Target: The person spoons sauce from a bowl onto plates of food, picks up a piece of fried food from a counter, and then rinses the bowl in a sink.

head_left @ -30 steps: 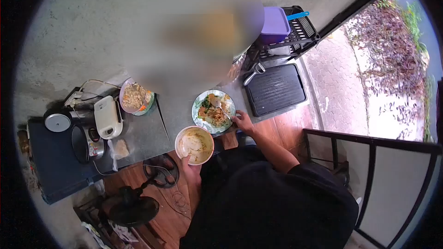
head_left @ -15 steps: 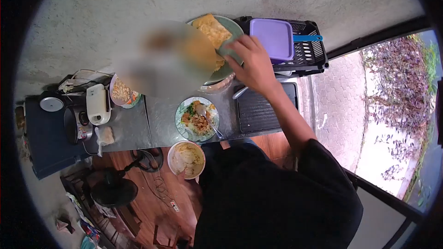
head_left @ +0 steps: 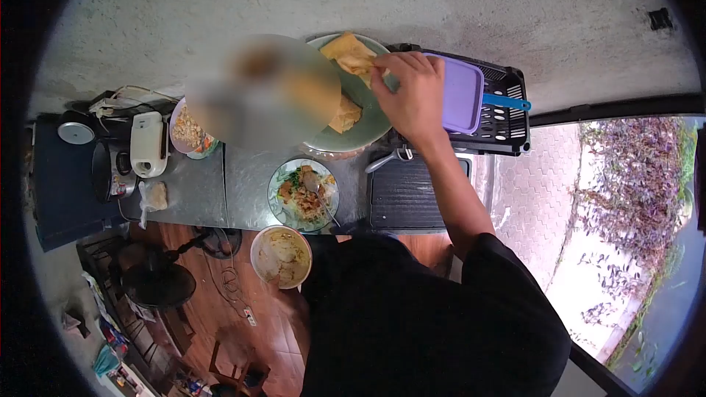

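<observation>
With thumb and fingers pinched, my right hand (head_left: 413,95) grips the edge of a folded golden-brown flatbread (head_left: 347,53) on a large green plate (head_left: 371,114). Another flatbread piece (head_left: 346,115) lies lower on that plate. My left hand (head_left: 275,279) is mostly hidden, but its thumb shows over the near rim of a round tub (head_left: 255,254), holding it at the counter's front edge. Pale, creamy food coats the tub's inside. Just beyond it sits a patterned plate (head_left: 273,209) of mixed food with a spoon (head_left: 314,185) resting in it.
A ridged black griddle (head_left: 412,195) lies right, a grey-handled utensil (head_left: 382,162) at its edge. Behind it, a black basket (head_left: 507,129) holds a purple-lidded container (head_left: 462,95). Left are a white appliance (head_left: 150,145) and a bowl of chopped food (head_left: 188,131). A blurred patch hides the back middle.
My right hand has closed on the flatbread's edge, and the flatbread looks more crumpled there. The view has shifted slightly. The tub stays in my left hand.
</observation>
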Demonstrator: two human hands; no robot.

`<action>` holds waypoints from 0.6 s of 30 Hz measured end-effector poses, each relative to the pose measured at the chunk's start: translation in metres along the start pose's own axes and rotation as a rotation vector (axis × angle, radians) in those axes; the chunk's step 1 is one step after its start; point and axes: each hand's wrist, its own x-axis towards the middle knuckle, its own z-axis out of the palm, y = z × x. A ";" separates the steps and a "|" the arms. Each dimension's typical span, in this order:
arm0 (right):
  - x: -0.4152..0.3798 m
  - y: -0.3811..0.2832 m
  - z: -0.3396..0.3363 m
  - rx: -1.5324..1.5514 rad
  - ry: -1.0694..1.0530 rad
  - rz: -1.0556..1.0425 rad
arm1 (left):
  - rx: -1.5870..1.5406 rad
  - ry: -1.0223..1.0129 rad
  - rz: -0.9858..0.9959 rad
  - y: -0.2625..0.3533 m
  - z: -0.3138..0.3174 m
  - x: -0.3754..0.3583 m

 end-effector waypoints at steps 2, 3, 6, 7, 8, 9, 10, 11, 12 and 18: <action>0.003 0.004 -0.011 0.100 -0.019 0.083 | -0.021 0.003 0.013 0.001 0.009 -0.002; 0.006 0.006 -0.017 0.202 -0.036 0.171 | -0.004 0.002 -0.003 0.002 0.010 -0.002; 0.015 0.024 -0.032 0.430 -0.102 0.339 | 0.004 -0.009 -0.016 0.004 0.019 -0.007; 0.016 0.030 -0.036 0.506 -0.111 0.383 | 0.001 -0.027 -0.010 0.004 0.021 -0.009; 0.018 0.037 -0.040 0.526 -0.130 0.405 | -0.003 -0.023 -0.014 0.002 0.019 -0.008; 0.017 0.041 -0.042 0.522 -0.130 0.404 | -0.011 -0.044 -0.016 0.001 0.012 -0.002; 0.019 0.046 -0.045 0.605 -0.131 0.470 | -0.022 -0.060 -0.016 -0.002 0.009 0.000; 0.021 0.049 -0.047 0.688 -0.131 0.536 | -0.026 -0.059 -0.018 -0.005 0.007 0.002; 0.023 0.051 -0.049 0.740 -0.118 0.533 | -0.038 -0.062 -0.013 -0.007 0.008 0.002; 0.027 0.043 -0.034 0.825 -0.233 0.480 | -0.014 -0.041 -0.005 -0.003 0.014 -0.001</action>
